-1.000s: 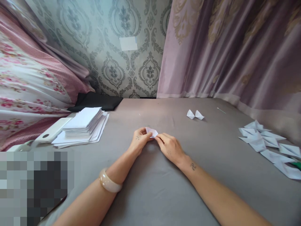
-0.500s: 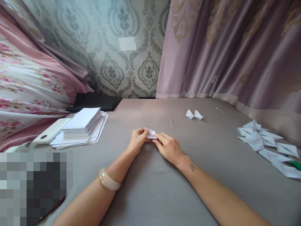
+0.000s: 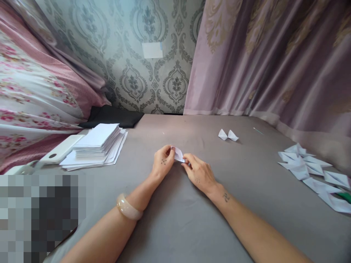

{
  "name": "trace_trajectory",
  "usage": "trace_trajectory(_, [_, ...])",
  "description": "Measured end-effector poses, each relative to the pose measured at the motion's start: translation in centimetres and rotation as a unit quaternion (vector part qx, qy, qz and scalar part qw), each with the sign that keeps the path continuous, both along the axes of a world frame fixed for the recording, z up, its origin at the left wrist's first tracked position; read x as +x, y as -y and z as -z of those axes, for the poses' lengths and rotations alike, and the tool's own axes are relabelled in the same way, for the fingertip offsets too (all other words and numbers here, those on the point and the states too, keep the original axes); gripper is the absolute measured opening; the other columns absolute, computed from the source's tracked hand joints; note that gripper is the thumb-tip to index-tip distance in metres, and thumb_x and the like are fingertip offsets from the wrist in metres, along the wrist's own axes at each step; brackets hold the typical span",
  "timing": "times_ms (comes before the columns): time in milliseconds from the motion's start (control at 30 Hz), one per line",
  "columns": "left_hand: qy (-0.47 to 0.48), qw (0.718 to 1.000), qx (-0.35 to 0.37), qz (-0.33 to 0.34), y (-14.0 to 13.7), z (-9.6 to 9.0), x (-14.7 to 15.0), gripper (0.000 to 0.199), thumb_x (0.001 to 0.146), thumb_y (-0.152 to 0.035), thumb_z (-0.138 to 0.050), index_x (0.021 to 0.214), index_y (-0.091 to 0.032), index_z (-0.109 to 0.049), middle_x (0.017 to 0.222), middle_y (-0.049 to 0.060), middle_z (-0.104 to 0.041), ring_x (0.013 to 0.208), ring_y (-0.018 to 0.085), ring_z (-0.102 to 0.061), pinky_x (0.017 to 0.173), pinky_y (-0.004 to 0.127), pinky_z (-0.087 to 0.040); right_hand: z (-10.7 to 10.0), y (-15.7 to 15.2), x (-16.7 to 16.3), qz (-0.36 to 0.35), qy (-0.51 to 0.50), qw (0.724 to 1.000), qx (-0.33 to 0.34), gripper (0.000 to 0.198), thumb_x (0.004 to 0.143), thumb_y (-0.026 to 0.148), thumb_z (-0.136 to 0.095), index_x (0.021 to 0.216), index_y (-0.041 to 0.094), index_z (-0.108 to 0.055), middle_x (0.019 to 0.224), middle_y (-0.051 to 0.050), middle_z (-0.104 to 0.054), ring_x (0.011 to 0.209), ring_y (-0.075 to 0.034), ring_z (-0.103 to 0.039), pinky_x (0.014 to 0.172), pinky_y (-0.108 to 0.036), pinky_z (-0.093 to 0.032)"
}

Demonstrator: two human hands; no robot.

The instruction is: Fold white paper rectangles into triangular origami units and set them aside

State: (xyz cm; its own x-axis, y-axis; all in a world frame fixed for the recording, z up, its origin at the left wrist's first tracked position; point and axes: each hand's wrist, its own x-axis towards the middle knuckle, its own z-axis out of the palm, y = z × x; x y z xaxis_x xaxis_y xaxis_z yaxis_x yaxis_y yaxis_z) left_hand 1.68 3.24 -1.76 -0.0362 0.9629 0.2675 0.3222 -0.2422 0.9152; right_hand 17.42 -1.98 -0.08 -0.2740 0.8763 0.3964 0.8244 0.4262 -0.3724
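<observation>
A small folded white paper (image 3: pixel 178 154) is held between my two hands, just above the grey cloth surface (image 3: pixel 175 219). My left hand (image 3: pixel 162 162) pinches its left edge, thumb in front and fingers behind. At the lower right corner, the thumb and fingertips of my right hand (image 3: pixel 199 171) are closed on the same paper. My fingers hide parts of its edges. Beyond my right hand, two small folded paper pieces (image 3: pixel 228 135) stand side by side on the cloth.
At left lies a stack of white paper sheets (image 3: pixel 95 146) beside a white device with a round hole (image 3: pixel 59 149). Several folded paper shapes (image 3: pixel 315 168) lie at right, near a green object (image 3: pixel 344 197). A black cloth (image 3: pixel 115 116) lies at the back left, below the wall.
The paper is tilted more upright and shows more of its face between my hands. My right fingertips have shifted to its lower right corner. The whole view has moved slightly.
</observation>
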Motion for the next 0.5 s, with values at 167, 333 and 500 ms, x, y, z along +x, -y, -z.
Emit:
trace_trajectory(167, [-0.058, 0.997, 0.044, -0.019, 0.8, -1.0, 0.3, 0.027, 0.088, -0.032, -0.047, 0.094, -0.015, -0.066, 0.076, 0.004, -0.068, 0.067, 0.013, -0.061, 0.066, 0.024, -0.047, 0.0, 0.0, 0.0, 0.000, 0.003, 1.000, -0.007, 0.021, 0.088, 0.020, -0.053, 0.107, 0.026, -0.052, 0.098, 0.000, -0.067, 0.076, -0.016, -0.064, 0.061, -0.025, -0.039])
trace_trajectory(333, [-0.075, 0.995, 0.054, -0.023, 1.1, -1.4, 0.4, 0.026, 0.088, -0.031, -0.046, 0.096, -0.015, -0.066, 0.076, 0.004, -0.068, 0.065, 0.013, -0.061, 0.065, 0.023, -0.046, 0.0, 0.1, 0.0, 0.008, 0.036, 0.999, -0.006, 0.013, 0.092, 0.024, -0.047, 0.097, 0.025, -0.060, 0.092, -0.001, -0.066, 0.077, -0.015, -0.063, 0.064, -0.024, -0.039])
trace_trajectory(500, [-0.080, 0.995, 0.054, -0.022, 1.1, -1.3, 0.3, 0.027, 0.088, -0.032, -0.046, 0.096, -0.015, -0.066, 0.075, 0.004, -0.068, 0.064, 0.013, -0.060, 0.064, 0.023, -0.046, 0.0, 0.0, 0.0, 0.005, 0.066, 0.998, -0.009, 0.022, 0.093, 0.026, -0.046, 0.110, 0.026, -0.060, 0.098, -0.002, -0.065, 0.083, -0.016, -0.064, 0.068, -0.025, -0.041])
